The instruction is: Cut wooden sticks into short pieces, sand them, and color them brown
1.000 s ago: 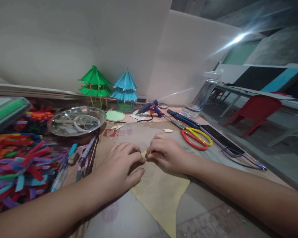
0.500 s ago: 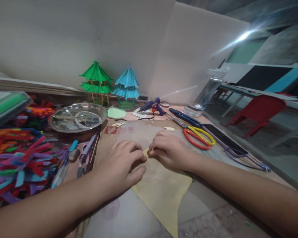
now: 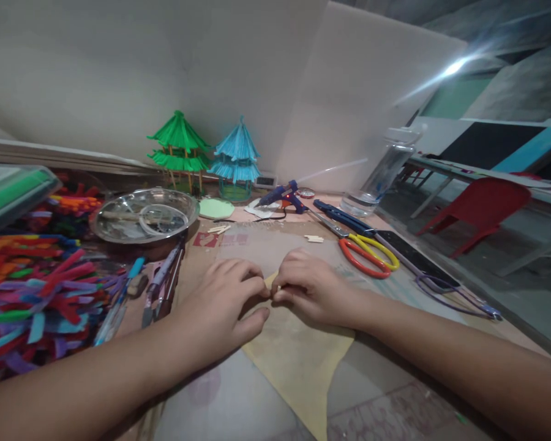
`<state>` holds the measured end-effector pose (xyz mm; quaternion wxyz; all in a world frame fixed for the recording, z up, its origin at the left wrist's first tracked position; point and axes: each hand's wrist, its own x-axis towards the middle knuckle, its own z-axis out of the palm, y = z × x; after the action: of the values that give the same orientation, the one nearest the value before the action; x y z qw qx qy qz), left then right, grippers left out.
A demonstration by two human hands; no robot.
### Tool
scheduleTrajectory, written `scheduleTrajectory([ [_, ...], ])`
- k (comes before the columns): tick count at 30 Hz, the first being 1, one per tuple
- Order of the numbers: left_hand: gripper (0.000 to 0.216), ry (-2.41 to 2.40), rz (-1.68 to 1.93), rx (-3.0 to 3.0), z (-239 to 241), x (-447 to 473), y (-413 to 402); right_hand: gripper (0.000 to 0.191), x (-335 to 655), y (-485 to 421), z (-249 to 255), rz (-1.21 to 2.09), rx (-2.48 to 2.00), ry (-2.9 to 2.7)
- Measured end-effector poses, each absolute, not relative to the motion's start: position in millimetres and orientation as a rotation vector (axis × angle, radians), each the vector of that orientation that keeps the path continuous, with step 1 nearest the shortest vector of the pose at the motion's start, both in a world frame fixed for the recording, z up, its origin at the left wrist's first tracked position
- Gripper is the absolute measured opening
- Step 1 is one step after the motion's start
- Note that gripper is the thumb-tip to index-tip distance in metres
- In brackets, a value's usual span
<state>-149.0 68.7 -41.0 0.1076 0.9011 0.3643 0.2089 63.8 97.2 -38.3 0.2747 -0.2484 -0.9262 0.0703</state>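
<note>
A yellow sheet, pointed at its near end, lies flat on the table under both hands. My left hand rests at its left edge, thumb spread from the fingers, fingertips near those of my right hand. My right hand is closed in a pinch over the sheet's upper part. A tiny pale tip shows at its fingertips; what it belongs to is hidden. Short pale sticks lie just beyond my right hand, and more pale sticks lie beyond the left.
Scissors, a utility knife and a phone lie right. A glue gun, a clear bottle, green and blue model pavilions stand behind. Left are a metal bowl and colourful fuzzy strips.
My right hand has shifted slightly downward, its fingertips now closer to my left fingertips. My left hand and the yellow sheet stay nearly in place.
</note>
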Motion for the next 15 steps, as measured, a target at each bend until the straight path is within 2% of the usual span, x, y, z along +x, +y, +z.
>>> scheduleTrajectory([
  [3,0.011,1.087,0.631,2.653,-41.3,-149.0,68.6,0.011,63.1,95.9,-37.6,0.101,-0.728,-2.442],
  [8,0.010,1.063,0.653,2.656,-43.1,-148.9,68.7,0.011,61.6,94.6,-37.7,0.200,-0.628,-2.490],
  [12,0.011,1.087,0.650,2.656,-43.2,-149.0,68.8,0.012,63.9,101.6,-39.9,0.062,-0.727,-2.457],
  [15,0.013,1.087,0.663,2.645,-42.5,-149.4,67.9,0.011,64.8,103.2,-38.6,0.303,-0.878,-2.321],
])
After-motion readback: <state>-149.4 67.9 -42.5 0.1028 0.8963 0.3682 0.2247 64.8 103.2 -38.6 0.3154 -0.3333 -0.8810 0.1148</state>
